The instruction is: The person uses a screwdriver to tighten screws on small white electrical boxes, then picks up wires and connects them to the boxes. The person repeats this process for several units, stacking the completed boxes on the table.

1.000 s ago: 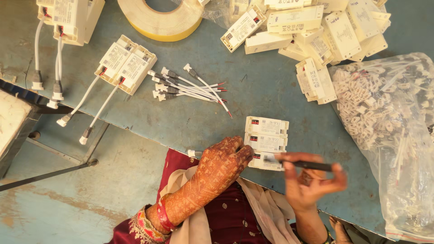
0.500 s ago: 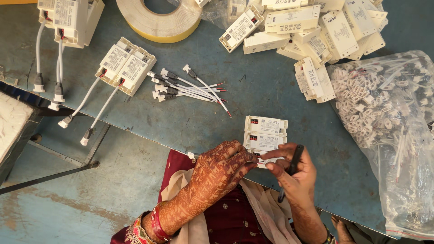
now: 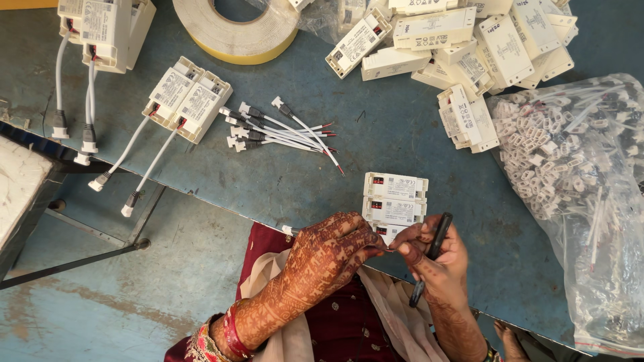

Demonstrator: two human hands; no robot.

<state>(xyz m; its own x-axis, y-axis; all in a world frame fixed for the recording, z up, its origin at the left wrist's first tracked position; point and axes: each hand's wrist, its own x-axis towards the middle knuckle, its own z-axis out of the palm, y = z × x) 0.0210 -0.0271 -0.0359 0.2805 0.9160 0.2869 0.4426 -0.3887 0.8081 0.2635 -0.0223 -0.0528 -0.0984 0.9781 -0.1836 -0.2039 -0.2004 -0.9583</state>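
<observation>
Left hand (image 3: 322, 258) pinches wire end | right hand (image 3: 433, 258) grips black screwdriver (image 3: 433, 255), fingertips meeting left's | white boxes (image 3: 394, 201) at 12 o'clock, long axis crosswise, equally near.

I looked down on an assembly workshop: a worn blue workbench (image 3: 402, 141) carried heaped white driver boxes (image 3: 469, 40), loose wired connectors (image 3: 282, 131) and a tape roll (image 3: 235, 30).

Three white boxes (image 3: 394, 206) stacked by the hands, two wired boxes (image 3: 188, 100) side by side, one tape roll (image 3: 236, 30), one bag of connectors (image 3: 577, 174).
</observation>
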